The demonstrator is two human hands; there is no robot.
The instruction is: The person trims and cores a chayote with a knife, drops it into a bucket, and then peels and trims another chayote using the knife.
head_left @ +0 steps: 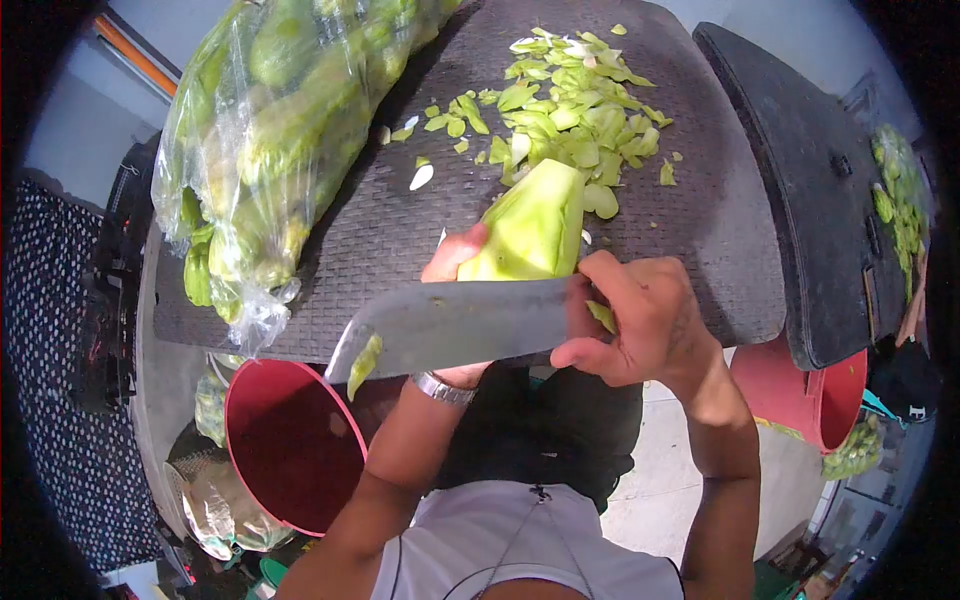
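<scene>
My left hand [455, 258] is closed around a large, pale green peeled fruit [535, 222] with flat cut faces; the blade hides most of the fingers. In my right hand [640, 318] is a large knife [455, 322], its broad blade pointing left across the near end of the fruit. A piece of green peel [364, 362] clings near the blade's tip, and another bit shows by my right fingers. Just beyond the fruit lies a pile of thin green peelings [575, 115] on the dark woven-textured table [360, 250].
A clear plastic bag of green fruit [290, 130] lies at the table's left. Below the table's edge stand a red bucket [295, 445] on the left and another red bucket [800, 390] on the right. A black chair back [800, 190] borders the right side.
</scene>
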